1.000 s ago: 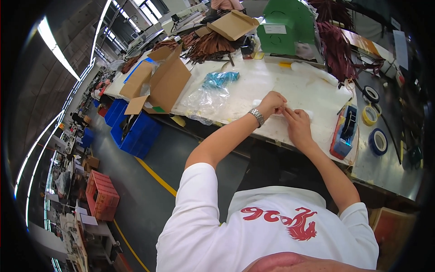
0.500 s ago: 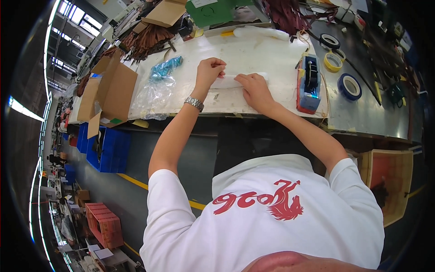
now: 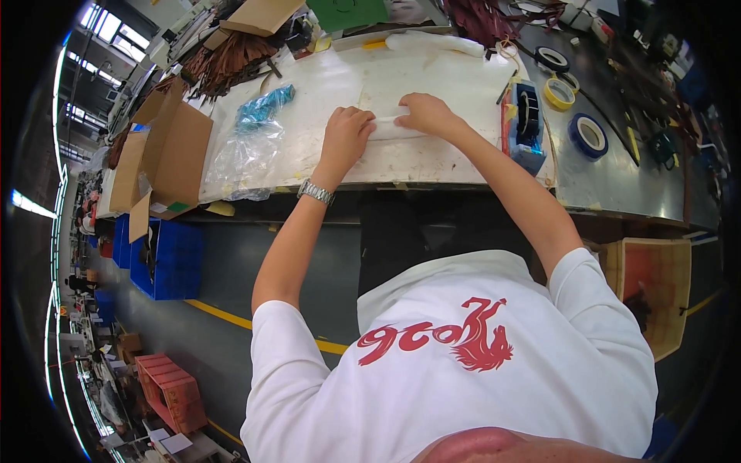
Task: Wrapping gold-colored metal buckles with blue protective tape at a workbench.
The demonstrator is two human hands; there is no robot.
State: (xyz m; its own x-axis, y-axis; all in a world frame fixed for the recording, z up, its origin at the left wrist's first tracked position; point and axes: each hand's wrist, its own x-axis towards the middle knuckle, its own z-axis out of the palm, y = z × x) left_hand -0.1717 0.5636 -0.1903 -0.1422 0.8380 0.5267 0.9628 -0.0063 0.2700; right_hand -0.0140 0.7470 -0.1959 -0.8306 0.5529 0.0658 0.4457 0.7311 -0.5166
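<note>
White worktable (image 3: 432, 163), grey workshop floor (image 3: 239, 255)

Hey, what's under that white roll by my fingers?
The pale tabletop shows around the white roll. Whatever lies directly beneath the roll is covered, so I can't tell. Your left hand and right hand also hide parts of it.

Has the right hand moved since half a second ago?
Yes: judged against the near edge of the table, the right hand is now farther from it, deeper over the tabletop.
</note>
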